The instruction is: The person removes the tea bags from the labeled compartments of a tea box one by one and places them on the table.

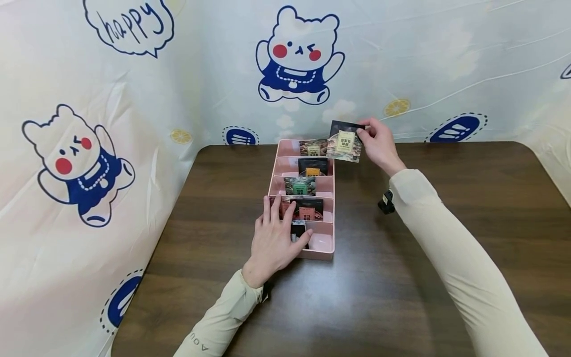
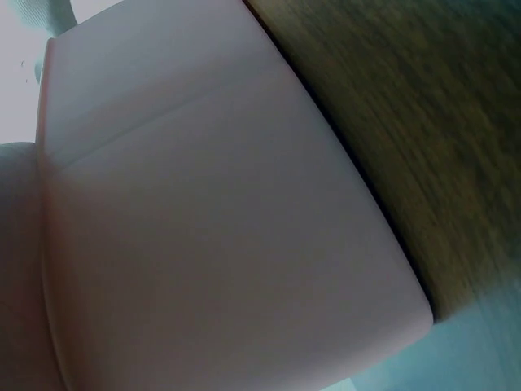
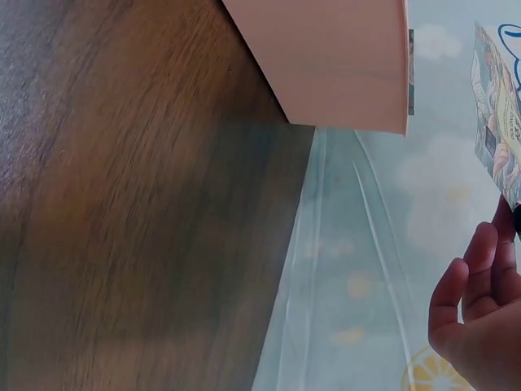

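Pale printed cloth (image 1: 401, 44) with cartoon bears rises behind and to the left of a dark wood-grained bench (image 1: 379, 292), cropped at the lower edge. On the bench stands a pink five-compartment organizer (image 1: 315, 255), its left side partly masked. The right hand (image 1: 379, 145) pinches the corner of a black sachet with a pale yellow label (image 1: 345, 141), held at the organizer's far right corner; its print is too small to read. In the right wrist view this sachet is cut off by the frame, and the pinching thumb cannot be made out. The left hand (image 1: 274, 240), well apart from the right, lies with fingers extended and spread over the near left side; how firmly it presses cannot be told. Beneath it, a red-labelled sachet (image 1: 308, 212) is partly covered, and a dark packet (image 1: 299, 226) in the nearest compartment is mostly obscured. The held sachet overlaps the farthest compartment, hiding part of a sachet there (image 1: 312, 148). Left wrist view: dim, filled chiefly by the organizer's outer wall.
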